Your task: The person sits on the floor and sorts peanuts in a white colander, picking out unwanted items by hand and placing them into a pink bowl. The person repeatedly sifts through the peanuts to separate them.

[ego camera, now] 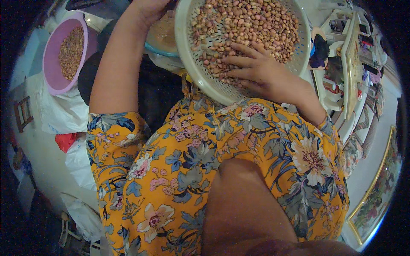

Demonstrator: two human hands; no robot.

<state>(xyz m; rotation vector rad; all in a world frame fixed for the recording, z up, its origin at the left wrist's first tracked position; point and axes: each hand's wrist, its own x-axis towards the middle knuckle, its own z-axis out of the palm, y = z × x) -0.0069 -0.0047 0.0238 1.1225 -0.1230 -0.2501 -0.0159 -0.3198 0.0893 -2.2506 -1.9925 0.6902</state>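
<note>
A pale plastic colander (205, 76) is tilted in front of me at the top of the view. Shelled peanuts (256, 19), reddish-brown to pink, are spread across its perforated inside. My right hand (259, 70) lies over the near side of the peanuts, fingers apart, touching them. At the top edge, beside the colander's left rim, is my left hand (153, 11); its fingers are cut off by the frame, so its grip is not visible. Partly behind the colander sits a basin with a blue rim (161, 50) and brownish contents.
To the left, a pink plastic basin (53, 64) with more peanuts or similar kernels stands by a white sack (64, 108). A red item (66, 141) lies below it. Cluttered furniture (349, 70) and a gold-framed picture (374, 188) are on the right.
</note>
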